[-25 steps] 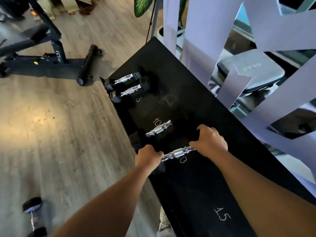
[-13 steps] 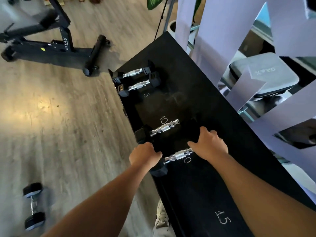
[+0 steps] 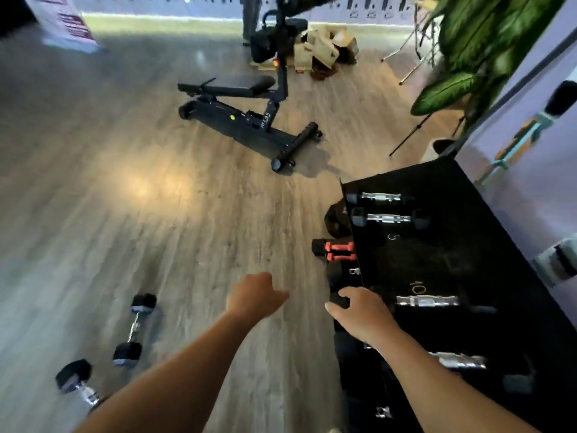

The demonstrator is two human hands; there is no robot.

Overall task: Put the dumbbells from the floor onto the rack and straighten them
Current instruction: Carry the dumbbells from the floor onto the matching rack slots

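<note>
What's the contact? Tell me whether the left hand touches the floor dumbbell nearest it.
Apart. Head view: bare floor shows between the left hand and that dumbbell.

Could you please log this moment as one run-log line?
left hand empty above floor | right hand grips black dumbbell head at rack edge | two floor dumbbells unracked

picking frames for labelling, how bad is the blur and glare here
Head view: motion blur smears everything, worst on the wooden floor and the plant; a warm glare patch lies on the floor left of the dumbbell rack; the black rack top is so dark its painted numbers read faintly; the two floor dumbbells are soft but recognisable.
</note>
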